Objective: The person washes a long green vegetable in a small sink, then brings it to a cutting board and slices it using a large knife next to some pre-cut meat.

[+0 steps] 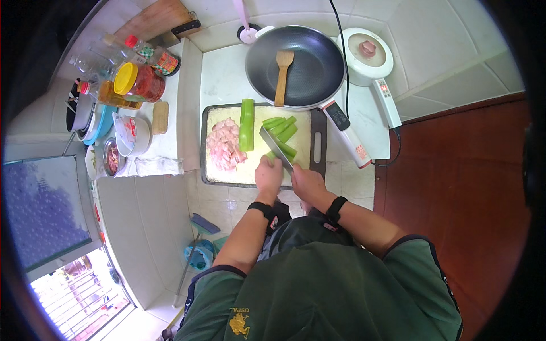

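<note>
In my right hand (309,183) is a kitchen knife (276,145), its broad blade slanting up and left across the cutting board (260,180). My left hand (268,175) presses a piece of green vegetable (271,155) to the board, just left of the blade; the fingers hide most of it. Several cut green vegetable pieces (285,128) lie beyond and to the right of the knife. A longer length of green vegetable (246,125) stretches along the board, touching or nearly touching a pile of diced raw pale meat (224,144) at the left.
Behind the board stands a wide frying pan (315,55) with a wooden spatula (282,77); its handle (346,132) reaches right. A white lidded pot (367,55) is farther right, near a black cable (344,55). Jars, bottles and bowls crowd the left ledge (170,128). A cleaver (181,32) leans behind.
</note>
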